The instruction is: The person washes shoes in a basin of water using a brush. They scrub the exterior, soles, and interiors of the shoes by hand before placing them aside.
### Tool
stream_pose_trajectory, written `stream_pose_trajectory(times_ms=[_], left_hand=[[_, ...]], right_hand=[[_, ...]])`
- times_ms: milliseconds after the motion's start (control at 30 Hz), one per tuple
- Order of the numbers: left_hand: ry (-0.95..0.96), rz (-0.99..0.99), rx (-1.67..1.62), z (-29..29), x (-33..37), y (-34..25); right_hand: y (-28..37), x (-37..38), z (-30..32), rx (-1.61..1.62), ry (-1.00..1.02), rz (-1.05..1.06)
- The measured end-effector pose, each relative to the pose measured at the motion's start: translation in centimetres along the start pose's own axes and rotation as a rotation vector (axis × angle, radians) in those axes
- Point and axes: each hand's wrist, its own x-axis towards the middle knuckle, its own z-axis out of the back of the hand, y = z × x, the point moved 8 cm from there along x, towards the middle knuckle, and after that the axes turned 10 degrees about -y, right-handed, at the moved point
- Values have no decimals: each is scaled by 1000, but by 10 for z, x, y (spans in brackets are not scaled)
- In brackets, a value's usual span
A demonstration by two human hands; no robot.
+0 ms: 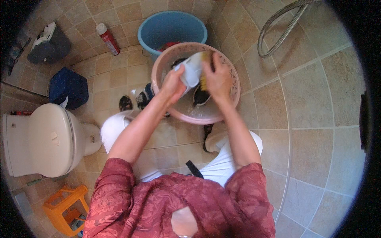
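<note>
Above a pink basin (156, 77) my left hand (172, 86) grips a shoe (191, 72), whose smooth white surface faces up. My right hand (219, 79) is closed round a brush (203, 81) with yellowish bristles, pressed against or very close to the shoe's right side. Motion smears this hand and the brush, and the fingers cover most of the brush's handle. Below them, a dark shoe (201, 97) with a pale edge lies in the water of the basin. Another dark patch beside the held shoe is too unclear to name.
Behind the basin stands a blue bucket (172, 25) with something red inside. A red spray can (108, 39) is by the wall. To the left are dark shoes (126, 103), a blue bin (68, 88), a toilet (51, 139) and an orange stool (65, 210). A shower hose (274, 43) hangs right.
</note>
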Motion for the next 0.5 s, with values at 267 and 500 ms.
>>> stream_pose_trajectory(times_ms=[267,500], left_hand=[[30,24,-76,-7,-2,-1],[-7,-66,-229,-6,-3,-31]], right_hand=[[-39,10,-17,-131,55,-56],[-97,-17,-65,-549,311,54]])
